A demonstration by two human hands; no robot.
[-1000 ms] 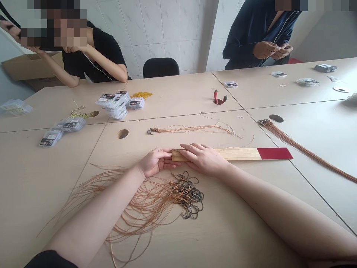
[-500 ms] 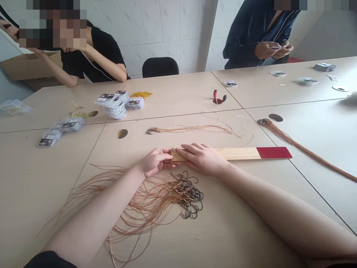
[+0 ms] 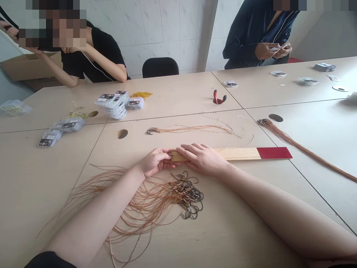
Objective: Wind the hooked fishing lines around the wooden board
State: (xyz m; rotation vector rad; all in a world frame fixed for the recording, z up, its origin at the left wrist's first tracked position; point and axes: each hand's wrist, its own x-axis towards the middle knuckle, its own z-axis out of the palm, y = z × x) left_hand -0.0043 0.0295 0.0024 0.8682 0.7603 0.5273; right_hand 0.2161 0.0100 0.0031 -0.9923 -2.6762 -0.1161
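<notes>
A pine slat [image 3: 237,154] with a red-painted end [image 3: 273,153] lies flat on the table in front of me. My right hand [image 3: 202,160] rests over its bare wooden end, fingers closed across it. My left hand [image 3: 155,162] pinches at the tip of that same end; anything small between the fingers is hidden. Below my hands lies a tangled heap of dark metal fish hooks [image 3: 188,195] tied to long brown lines [image 3: 142,208], which run under my left forearm.
A loose hook line [image 3: 189,129] lies beyond the slat, and a long bundle [image 3: 295,144] lies to the right. Stacked packets [image 3: 113,105] and red-handled pliers [image 3: 219,97] sit farther off. Co-workers sit across the table, one [image 3: 95,56] with raised hands, another [image 3: 273,50] handling a small packet.
My hands and the slat have stayed almost still. The co-worker at the far right has shifted their hands slightly around a small packet.
</notes>
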